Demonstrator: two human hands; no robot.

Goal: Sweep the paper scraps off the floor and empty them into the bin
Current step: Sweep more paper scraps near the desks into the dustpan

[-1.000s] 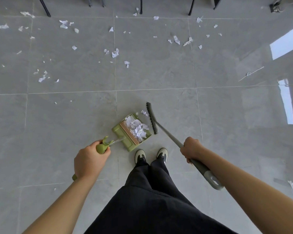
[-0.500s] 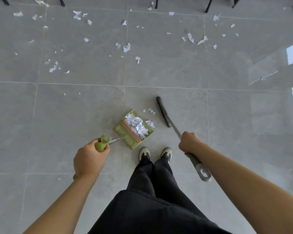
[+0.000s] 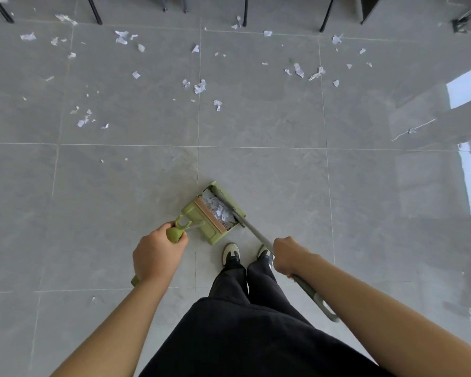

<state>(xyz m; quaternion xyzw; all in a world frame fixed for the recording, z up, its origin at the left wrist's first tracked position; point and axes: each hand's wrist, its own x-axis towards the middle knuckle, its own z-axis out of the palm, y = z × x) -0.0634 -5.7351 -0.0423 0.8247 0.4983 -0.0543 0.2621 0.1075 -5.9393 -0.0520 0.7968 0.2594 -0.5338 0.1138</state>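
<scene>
A green dustpan (image 3: 195, 213) stands on the grey tiled floor just ahead of my shoes, with a heap of white paper scraps (image 3: 217, 208) inside it. My left hand (image 3: 155, 254) grips the dustpan's green handle. My right hand (image 3: 287, 254) grips the grey broom handle (image 3: 307, 291). The broom head (image 3: 225, 200) lies across the dustpan's mouth, against the scraps. Several more loose paper scraps (image 3: 200, 87) are scattered over the far tiles. No bin is in view.
Black chair or table legs (image 3: 94, 10) line the far edge of the floor. My shoes (image 3: 231, 253) and dark trousers fill the near centre. Bright window reflections (image 3: 466, 88) lie on the tiles at right.
The broom head swung left from the open floor onto the dustpan's mouth, pushing the few scraps that lay in front of it inside. The view tilted slightly.
</scene>
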